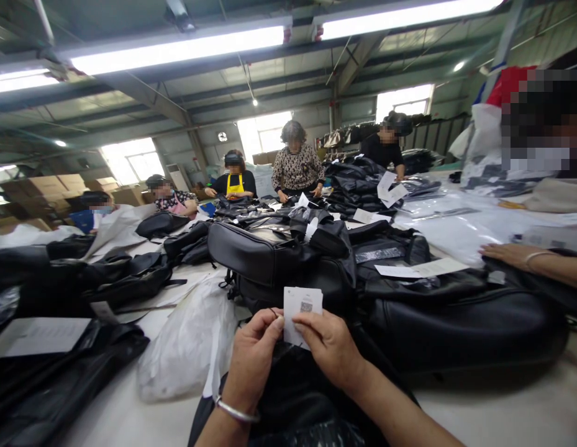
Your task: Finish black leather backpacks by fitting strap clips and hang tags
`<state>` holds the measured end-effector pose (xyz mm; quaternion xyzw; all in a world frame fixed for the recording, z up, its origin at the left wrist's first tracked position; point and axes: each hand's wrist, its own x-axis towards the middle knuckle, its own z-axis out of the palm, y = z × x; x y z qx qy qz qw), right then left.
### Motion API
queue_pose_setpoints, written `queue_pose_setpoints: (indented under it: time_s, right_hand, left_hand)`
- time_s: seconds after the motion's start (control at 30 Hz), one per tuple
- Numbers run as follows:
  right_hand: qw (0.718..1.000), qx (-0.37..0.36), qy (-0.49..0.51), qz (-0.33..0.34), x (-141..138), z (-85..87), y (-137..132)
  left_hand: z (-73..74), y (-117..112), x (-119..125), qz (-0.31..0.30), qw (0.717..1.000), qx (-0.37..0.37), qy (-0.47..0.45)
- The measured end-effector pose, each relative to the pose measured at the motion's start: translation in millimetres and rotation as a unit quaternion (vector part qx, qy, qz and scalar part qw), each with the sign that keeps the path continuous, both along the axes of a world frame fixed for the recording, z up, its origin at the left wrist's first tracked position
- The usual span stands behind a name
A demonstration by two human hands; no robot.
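A white card tag [292, 304] printed with a QR code stands upright in front of me, and it seems to be more than one layer thick. My right hand [332, 347] grips it between thumb and fingers from the right side. At the card's left edge, my left hand [256, 347] is closed in a pinch on what looks like a thin dark cord. Below both hands lies a black bag [288, 385], partly hidden by my forearms. Just beyond the card rests a black leather-like backpack [241, 254].
A clear plastic bag [186, 341] lies left of my forearm. Black bags [460, 329] fill the right side, with a white paper slip [423, 268] on top. A co-worker's hand [516, 256] rests at the right. Several people stand across the table.
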<state>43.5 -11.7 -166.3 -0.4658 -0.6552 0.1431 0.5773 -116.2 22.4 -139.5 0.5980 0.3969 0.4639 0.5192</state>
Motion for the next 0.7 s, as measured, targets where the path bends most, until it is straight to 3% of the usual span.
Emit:
queue_pose_setpoints:
  time_s: [0.23,0.43,0.7]
  right_hand:
    - [0.999,-0.002,0.045,-0.013,-12,4.6,-6]
    - [0.997,0.013,0.048,0.066,-17,20.1,-16]
    - [0.992,-0.001,0.093,0.079,-18,19.0,-15]
  left_hand:
    - [20.2,-9,-5,0.068,0.992,0.098,0.047]
    - [25.1,-22,3,0.028,0.990,0.119,0.063]
    - [20.0,-21,6,0.004,0.995,0.087,0.056]
